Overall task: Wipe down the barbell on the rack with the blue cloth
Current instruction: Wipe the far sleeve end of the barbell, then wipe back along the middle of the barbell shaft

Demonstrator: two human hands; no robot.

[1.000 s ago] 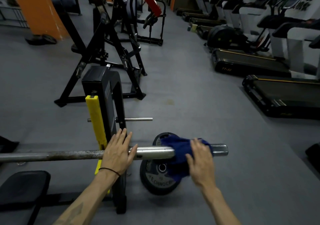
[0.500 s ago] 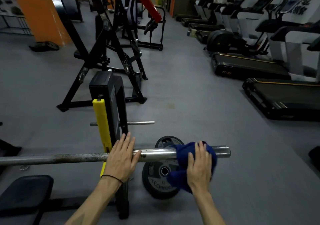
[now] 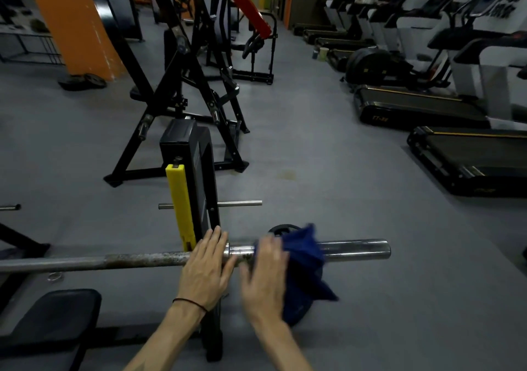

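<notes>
Barbell (image 3: pixel 142 260) sleeve is now wiped inward: blue cloth (image 3: pixel 303 259), pressed by the right hand (image 3: pixel 263 276), has been slid beside the flat, steadying left hand (image 3: pixel 206 269).

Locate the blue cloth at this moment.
In the head view, lower centre-right: the blue cloth is draped over the barbell sleeve under the right hand, just right of the left hand, with the sleeve's bare end beyond it.
</notes>
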